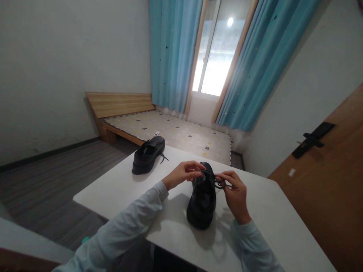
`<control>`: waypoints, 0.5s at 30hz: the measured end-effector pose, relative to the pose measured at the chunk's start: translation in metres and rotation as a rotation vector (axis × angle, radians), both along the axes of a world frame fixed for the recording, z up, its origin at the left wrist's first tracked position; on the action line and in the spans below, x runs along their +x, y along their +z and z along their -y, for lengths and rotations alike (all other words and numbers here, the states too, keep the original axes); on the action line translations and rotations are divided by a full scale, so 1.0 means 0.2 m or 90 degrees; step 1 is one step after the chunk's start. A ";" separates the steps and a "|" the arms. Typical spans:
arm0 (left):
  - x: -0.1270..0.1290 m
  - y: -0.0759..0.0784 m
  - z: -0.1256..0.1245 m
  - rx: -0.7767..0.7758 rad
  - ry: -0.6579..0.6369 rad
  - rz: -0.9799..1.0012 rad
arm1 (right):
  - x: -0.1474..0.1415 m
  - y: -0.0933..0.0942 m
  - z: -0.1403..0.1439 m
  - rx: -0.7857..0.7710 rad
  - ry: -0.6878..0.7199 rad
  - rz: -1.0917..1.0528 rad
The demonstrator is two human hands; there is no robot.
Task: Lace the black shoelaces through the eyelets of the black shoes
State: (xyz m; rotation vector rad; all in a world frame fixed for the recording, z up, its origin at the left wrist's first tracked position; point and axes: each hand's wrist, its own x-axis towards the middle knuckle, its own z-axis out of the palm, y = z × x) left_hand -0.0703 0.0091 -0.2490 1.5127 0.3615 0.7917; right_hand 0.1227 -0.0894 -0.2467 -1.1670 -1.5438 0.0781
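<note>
On the white table (124,189), my left hand (183,173) and right hand (234,192) pinch the black leather shoe's (202,204) thin dark laces (216,182); I should pull both evenly.

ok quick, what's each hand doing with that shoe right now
Left hand: closed, pinching a lace of the near black shoe.
Right hand: closed, pinching the lace loop.

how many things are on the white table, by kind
black shoes: 2, one between the left hand and right hand, near shoe, and the far shoe
hands at the laces: 2
total: 4, all on or over the table
</note>
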 end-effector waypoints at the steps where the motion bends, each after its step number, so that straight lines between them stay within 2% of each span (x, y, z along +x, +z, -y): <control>1: 0.00 0.00 -0.01 0.004 0.020 -0.012 | 0.02 0.01 0.00 0.013 -0.015 -0.009; 5: 0.02 -0.03 -0.03 0.029 0.068 -0.062 | 0.08 0.02 -0.01 0.053 -0.113 -0.001; 9: 0.03 -0.06 -0.06 0.066 0.124 -0.129 | 0.16 -0.02 -0.03 0.078 -0.225 0.076; 12: 0.03 -0.09 -0.08 0.096 0.168 -0.161 | 0.23 -0.06 -0.06 0.036 -0.296 0.104; 15: 0.03 -0.10 -0.09 0.130 0.206 -0.173 | 0.27 -0.10 -0.08 -0.056 -0.323 0.123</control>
